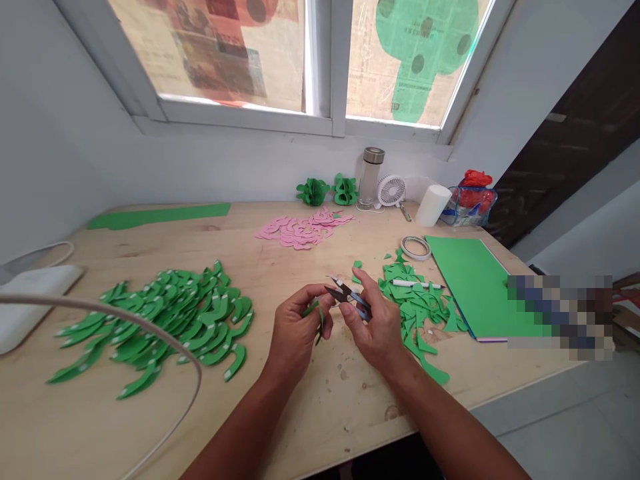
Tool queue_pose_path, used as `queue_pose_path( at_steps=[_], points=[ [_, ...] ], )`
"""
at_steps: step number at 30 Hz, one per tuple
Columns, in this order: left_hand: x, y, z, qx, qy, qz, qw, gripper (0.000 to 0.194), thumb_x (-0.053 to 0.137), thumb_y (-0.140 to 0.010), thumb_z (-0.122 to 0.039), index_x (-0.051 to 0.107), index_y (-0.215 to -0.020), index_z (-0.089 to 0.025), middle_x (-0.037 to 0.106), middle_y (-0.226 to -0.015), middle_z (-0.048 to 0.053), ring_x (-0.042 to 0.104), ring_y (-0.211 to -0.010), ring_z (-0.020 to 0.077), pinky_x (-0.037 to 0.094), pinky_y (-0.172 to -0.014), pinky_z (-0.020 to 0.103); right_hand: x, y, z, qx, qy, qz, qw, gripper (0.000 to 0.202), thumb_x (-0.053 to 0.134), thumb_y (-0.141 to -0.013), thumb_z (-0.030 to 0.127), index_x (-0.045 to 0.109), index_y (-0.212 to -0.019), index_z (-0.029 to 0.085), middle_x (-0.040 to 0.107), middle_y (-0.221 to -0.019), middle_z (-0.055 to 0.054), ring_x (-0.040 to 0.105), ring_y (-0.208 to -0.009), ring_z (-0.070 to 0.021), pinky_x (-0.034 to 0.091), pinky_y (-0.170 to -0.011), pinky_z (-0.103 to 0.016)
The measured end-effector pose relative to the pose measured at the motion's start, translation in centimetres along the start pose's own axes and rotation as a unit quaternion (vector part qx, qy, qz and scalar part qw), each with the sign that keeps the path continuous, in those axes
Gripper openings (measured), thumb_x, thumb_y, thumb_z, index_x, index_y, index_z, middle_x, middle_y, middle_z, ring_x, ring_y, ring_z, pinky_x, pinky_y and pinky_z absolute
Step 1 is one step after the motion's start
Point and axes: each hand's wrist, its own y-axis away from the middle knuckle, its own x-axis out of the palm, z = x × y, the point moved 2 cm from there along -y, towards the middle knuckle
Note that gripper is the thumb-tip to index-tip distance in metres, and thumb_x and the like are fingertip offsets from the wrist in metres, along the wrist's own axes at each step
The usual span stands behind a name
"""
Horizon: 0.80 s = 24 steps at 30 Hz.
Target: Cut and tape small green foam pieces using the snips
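Observation:
My left hand (pixel 299 327) is closed on a small curved green paper piece (pixel 321 320) near the middle of the table. My right hand (pixel 379 325) grips a pair of thread snips (pixel 361 305) with grey-blue handles and dark blades. The blades stand apart, their tips close to my left fingers and the paper. Left of my hands lies a big pile of curved green paper pieces (pixel 175 320) with small white patches on them. On the right, green paper scraps (pixel 420 308) are scattered, with a white pen (pixel 415 284) lying across them.
Pink paper cutouts (pixel 295 230) lie farther back. A tape roll (pixel 415 248) and green sheets (pixel 470 287) are at the right. Along the wall stand a glass bottle (pixel 369 180), a small fan (pixel 392 191) and a white roll (pixel 433 205). A cable (pixel 150 323) arcs across the left foreground.

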Motion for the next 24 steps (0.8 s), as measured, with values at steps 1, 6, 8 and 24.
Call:
queue_pose_path(
  at_steps=[1,6,8,24],
  points=[
    [0.02,0.0,-0.04,-0.001,-0.002,0.0,1.0,0.015,0.067,-0.072,-0.029,0.064,-0.082,-0.017,0.047,-0.043,-0.007,0.041,-0.036,0.0062,0.027,-0.039,0.019,0.0,-0.01,0.0,-0.002,0.0,-0.002,1.0,0.051,0.044,-0.086,0.042,0.045,-0.126,0.01,0.058,-0.062,0.001,0.051,-0.05,-0.0103,0.038,-0.049,-0.021],
    [0.12,0.03,-0.17,-0.006,-0.003,-0.004,1.0,0.02,0.067,-0.072,-0.032,0.065,-0.085,-0.017,0.046,-0.041,-0.007,0.04,-0.035,0.0066,0.026,-0.038,0.019,-0.02,-0.02,0.07,-0.009,0.001,-0.002,1.0,0.049,0.043,-0.087,0.041,0.046,-0.125,0.011,0.057,-0.061,0.002,0.051,-0.05,-0.0103,0.038,-0.051,-0.021],
    [0.14,0.05,-0.17,-0.005,-0.003,-0.006,1.0,0.021,0.067,-0.072,-0.034,0.065,-0.085,-0.017,0.045,-0.041,-0.007,0.04,-0.035,0.0065,0.026,-0.038,0.019,-0.03,0.0,0.1,-0.007,0.001,0.0,1.0,0.049,0.043,-0.087,0.042,0.046,-0.125,0.011,0.058,-0.061,0.001,0.051,-0.051,-0.0105,0.039,-0.051,-0.02],
    [0.3,0.15,-0.22,-0.006,0.002,-0.002,1.0,0.023,0.07,-0.068,-0.032,0.066,-0.084,-0.017,0.045,-0.041,-0.007,0.04,-0.035,0.0067,0.027,-0.037,0.019,0.03,0.07,0.12,-0.017,0.0,0.0,1.0,0.046,0.043,-0.088,0.04,0.047,-0.125,0.013,0.061,-0.065,0.0,0.052,-0.052,-0.0099,0.04,-0.052,-0.02]
  ],
)
